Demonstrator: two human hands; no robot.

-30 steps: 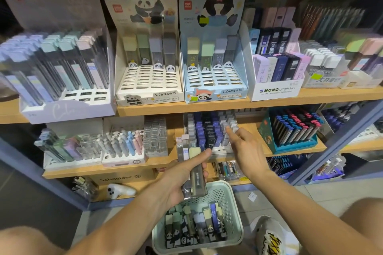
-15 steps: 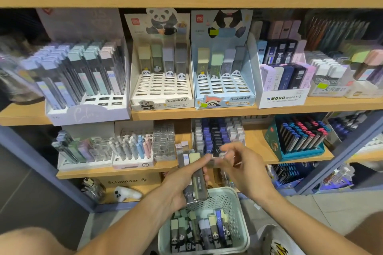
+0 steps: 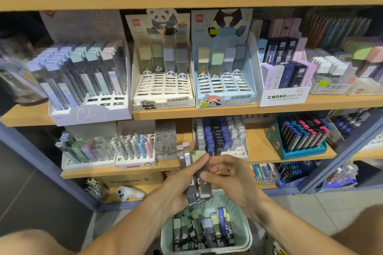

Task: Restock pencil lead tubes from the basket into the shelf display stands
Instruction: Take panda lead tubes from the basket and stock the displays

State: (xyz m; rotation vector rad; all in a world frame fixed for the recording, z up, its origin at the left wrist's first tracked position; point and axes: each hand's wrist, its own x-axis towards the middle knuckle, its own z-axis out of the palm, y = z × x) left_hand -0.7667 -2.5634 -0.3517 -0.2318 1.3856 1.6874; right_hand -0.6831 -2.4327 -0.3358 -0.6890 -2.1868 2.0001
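Above the green basket (image 3: 241, 232), left hand (image 3: 178, 187) grips a bundle of lead tubes (image 3: 199, 180) upright; right hand (image 3: 230, 178) pinches one tube of that bundle. More tubes lie in the basket. Both panda stands (image 3: 163, 89) hold four tubes each.

Three wooden shelves are seen, edged in pale wood and carried by a blue-grey frame (image 3: 344, 155). On the middle shelf (image 3: 228, 113) a lilac display stand (image 3: 91, 113) full of tilted lead tubes is set at the left, beside it a white panda stand (image 3: 163, 89) and a blue panda stand (image 3: 224, 89), each filled only along its back row. A white MONO box (image 3: 285, 97) is placed to their right. On the lower shelf (image 3: 263, 151) a teal stand (image 3: 298, 149), a white stand of dark blue tubes (image 3: 220, 141) and a white stand of pastel pens (image 3: 134, 162) are arranged. A mint basket (image 3: 240, 221) of tubes is seen low down, above the tiled floor (image 3: 310, 209).
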